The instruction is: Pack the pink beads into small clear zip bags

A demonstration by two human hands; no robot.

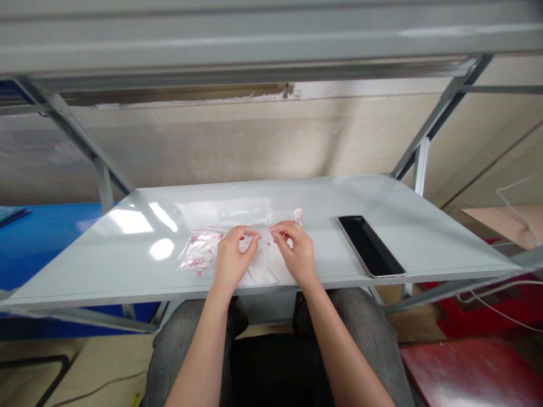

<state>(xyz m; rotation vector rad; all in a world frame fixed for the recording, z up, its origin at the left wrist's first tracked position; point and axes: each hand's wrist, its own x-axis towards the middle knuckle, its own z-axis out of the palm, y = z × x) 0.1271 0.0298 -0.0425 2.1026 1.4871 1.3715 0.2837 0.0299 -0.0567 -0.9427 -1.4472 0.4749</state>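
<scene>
My left hand (234,251) and my right hand (297,251) face each other over the table, thumb and fingers of each pinched at the upper edge of a thin, whitish see-through plastic bag (267,268). Small red spots show on the bag between the hands. It lies flat near the table's front edge. Left of my left hand is a heap of crumpled clear plastic bags (199,249) with red marks. Just beyond my right hand lies a small strip with red markings (299,216), too small to read.
A black-screened tablet (371,246) lies on the right of the pale grey table (331,198). A metal beam (271,45) crosses overhead, with slanted struts at both sides. Behind stands a wall (237,141). A red stool top (470,370) is at lower right.
</scene>
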